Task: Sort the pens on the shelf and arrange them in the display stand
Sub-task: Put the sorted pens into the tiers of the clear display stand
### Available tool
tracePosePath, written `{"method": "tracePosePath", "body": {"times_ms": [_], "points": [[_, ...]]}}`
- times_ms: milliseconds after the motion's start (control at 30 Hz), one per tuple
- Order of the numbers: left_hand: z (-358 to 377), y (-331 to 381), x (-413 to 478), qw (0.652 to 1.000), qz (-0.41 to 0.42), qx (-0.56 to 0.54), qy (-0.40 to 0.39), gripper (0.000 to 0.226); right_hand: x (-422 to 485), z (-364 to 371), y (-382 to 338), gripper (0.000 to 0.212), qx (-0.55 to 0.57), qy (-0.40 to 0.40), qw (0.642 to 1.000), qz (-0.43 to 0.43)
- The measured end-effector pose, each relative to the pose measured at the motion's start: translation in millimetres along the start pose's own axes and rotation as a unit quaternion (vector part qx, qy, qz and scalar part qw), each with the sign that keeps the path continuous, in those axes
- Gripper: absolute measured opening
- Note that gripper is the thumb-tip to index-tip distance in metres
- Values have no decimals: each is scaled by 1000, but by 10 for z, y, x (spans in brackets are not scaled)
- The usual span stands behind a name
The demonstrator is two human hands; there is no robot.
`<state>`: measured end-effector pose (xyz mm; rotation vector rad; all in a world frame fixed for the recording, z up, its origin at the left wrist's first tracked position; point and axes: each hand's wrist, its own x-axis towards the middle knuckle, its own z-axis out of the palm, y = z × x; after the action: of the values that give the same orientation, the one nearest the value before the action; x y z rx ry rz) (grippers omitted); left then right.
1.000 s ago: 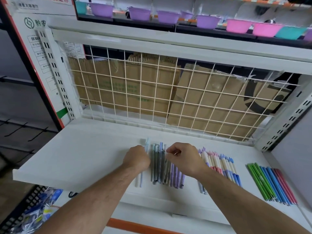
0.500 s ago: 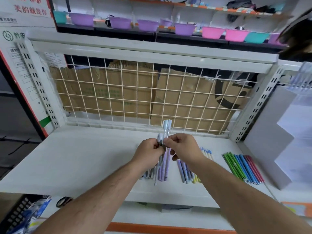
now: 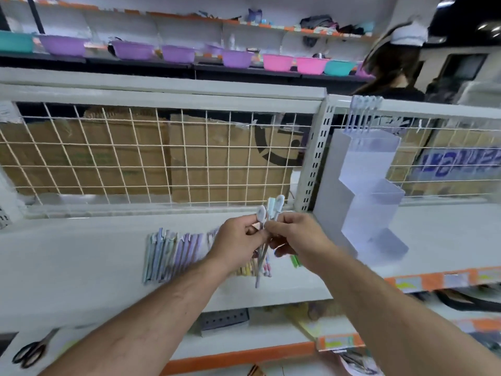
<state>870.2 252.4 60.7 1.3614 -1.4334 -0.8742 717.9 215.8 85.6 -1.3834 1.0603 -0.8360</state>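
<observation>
Orange trim (image 3: 235,358) edges the lowest shelf, nearest the camera, where black-handled scissors (image 3: 31,352) lie at the left. Above it, two bare forearms reach in over the white shelf (image 3: 67,253). The left hand (image 3: 238,240) and the right hand (image 3: 295,234) meet in the middle. Each has its fingers curled round a small bundle of pens (image 3: 267,215), held up off the surface with the pale caps upward and the tips pointing down. Below and left of the hands, a row of loose pens (image 3: 170,256) lies flat on the shelf in grey, blue and lilac. A few pink and yellow ones show between the wrists, blurred. To the right, on the neighbouring shelf section, stands the translucent stepped display stand (image 3: 371,191), with several pale pens (image 3: 363,112) upright in its top tier. A white wire grid (image 3: 135,158) backs the shelf, with flattened cardboard (image 3: 217,158) behind it. Higher and farther back, purple, pink and teal bowls (image 3: 176,54) line a dark shelf. A person (image 3: 390,74) with long dark hair stands at the far right.
</observation>
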Motion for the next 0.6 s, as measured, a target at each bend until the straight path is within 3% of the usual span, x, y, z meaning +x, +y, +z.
{"method": "tracePosePath", "body": {"times_ms": [333,500,600], "points": [[1663,703,-8,995,25,-80,-48,13,-577,-1724,-25,19,-10,-12,999,-36],[2127,925,100,995,36,-67,-57,9,-585,-2253,-23,19,-23,-10,998,-50],[2249,995,239,994,23,-59,-85,20,-491,-2425,-27,18,-32,1,998,-61]]}}
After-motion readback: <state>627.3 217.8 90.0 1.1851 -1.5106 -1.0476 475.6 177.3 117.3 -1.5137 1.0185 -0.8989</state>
